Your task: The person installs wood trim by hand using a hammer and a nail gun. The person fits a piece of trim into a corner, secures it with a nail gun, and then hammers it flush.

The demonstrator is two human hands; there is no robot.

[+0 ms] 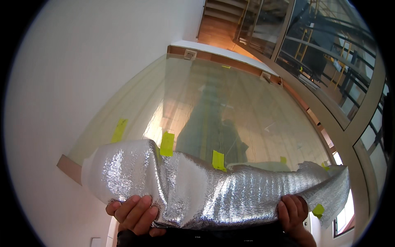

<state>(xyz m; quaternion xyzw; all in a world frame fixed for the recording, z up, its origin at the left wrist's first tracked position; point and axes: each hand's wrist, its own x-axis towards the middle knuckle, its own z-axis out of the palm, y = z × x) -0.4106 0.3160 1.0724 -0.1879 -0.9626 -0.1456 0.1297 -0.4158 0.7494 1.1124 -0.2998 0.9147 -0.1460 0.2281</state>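
Observation:
A wide strip of silver foil insulation (242,191) spreads across the near edge of a glass panel (251,107). My left hand (135,212) grips its lower edge left of centre, the fingers folded over the foil. At the right, my right hand (293,214) has its fingers curled round the same lower edge. Yellow-green tape pieces (166,144) run along the foil's upper edge, some lapping onto the glass. Another tape piece (318,210) sits on the foil's loose right end, which twists up into a point. Both thumbs are mostly hidden.
A white wall (82,74) rises along the left. At the glass's far end is a wooden ledge with a white top (222,52), with metal brackets (190,54). Framed windows (325,53) line the right, with scaffolding visible beyond. A wooden block (69,168) shows at the near left corner.

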